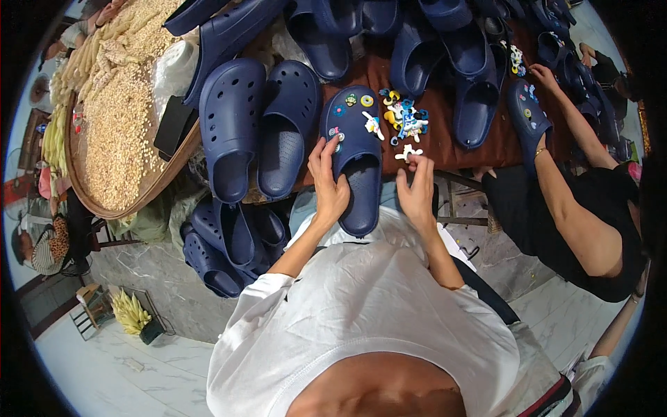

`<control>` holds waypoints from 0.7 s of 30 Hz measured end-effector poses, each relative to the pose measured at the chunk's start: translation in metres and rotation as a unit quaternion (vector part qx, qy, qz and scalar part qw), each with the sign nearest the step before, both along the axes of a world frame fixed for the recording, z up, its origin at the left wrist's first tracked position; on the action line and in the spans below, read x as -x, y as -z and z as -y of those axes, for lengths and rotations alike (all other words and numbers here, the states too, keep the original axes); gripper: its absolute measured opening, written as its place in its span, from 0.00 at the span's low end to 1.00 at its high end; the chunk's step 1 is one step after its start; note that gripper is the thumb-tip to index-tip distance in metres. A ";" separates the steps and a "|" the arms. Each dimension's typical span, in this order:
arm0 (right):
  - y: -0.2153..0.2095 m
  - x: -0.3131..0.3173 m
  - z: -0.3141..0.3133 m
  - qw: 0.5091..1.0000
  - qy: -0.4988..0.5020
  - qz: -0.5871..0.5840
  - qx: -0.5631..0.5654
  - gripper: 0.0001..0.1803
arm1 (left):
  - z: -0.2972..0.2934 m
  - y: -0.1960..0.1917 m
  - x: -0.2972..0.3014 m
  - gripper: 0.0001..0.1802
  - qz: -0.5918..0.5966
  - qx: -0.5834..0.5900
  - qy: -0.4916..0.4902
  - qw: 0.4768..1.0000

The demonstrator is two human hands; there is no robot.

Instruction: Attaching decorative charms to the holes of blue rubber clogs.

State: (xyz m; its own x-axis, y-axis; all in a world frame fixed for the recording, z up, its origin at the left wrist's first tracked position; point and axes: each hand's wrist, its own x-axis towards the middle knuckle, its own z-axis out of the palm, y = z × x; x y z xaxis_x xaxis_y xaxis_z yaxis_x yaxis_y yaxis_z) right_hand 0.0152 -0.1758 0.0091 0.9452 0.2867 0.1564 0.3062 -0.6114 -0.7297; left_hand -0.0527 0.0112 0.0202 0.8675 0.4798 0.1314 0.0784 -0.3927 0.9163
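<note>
- On the brown table (pixel 443 147), head view: our left hand (pixel 331 196) grips the navy clog (pixel 353 147) by its left side; our right hand (pixel 418 189) is narrow at a white charm (pixel 409 153), pinching or just touching, can't tell.
- Bumping the charm pile (pixel 407 119) could scatter it.
- Clog's heel overhangs the near edge; loosening up might tip it.
- Two clogs (pixel 235 128) crowd our left; bare cloth's rightward.
</note>
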 end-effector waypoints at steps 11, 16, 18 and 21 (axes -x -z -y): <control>0.018 -0.050 -0.015 0.991 -0.033 0.107 0.079 0.14 | -0.002 0.003 0.000 0.42 -0.007 -0.024 -0.001 1.000; -0.009 -0.046 -0.023 0.997 -0.016 0.049 0.057 0.12 | -0.008 -0.005 0.000 0.37 -0.010 -0.059 -0.003 0.998; -0.017 -0.053 -0.032 0.994 -0.024 -0.083 -0.069 0.15 | -0.009 -0.013 -0.003 0.35 0.022 -0.071 0.006 0.997; 0.000 -0.071 -0.046 0.970 -0.039 -0.159 -0.181 0.22 | -0.007 -0.022 -0.015 0.33 0.042 -0.121 0.029 0.991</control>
